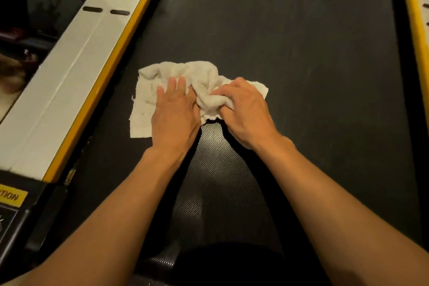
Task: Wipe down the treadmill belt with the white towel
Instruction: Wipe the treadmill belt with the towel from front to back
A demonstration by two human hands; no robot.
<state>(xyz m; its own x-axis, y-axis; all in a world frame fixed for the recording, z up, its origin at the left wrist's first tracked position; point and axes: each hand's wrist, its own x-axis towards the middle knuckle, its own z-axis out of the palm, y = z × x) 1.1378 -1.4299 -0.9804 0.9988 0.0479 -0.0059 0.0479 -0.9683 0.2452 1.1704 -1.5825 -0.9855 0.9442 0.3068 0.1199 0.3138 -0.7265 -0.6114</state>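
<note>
Nearest us: both bare forearms reach forward over treadmill belt (301, 53), textured mesh showing between them.

Left hand (174, 111): fingers together, palm flat on white towel (148, 104), likely pinning spread part so we get wide contact.

Right hand (246, 109): fingers curled, clamped on bunched fold of towel, likely gathering slack for grip.

Towel lies on belt, nearer left side rail (69, 72) with yellow edge.

Beyond: long dark belt stretch, apparently still to wipe.

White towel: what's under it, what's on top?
The white towel lies on the dark treadmill belt. On top: left hand pressed flat, right hand gripping a bunched fold. The belt surface beneath the towel is covered.
</note>
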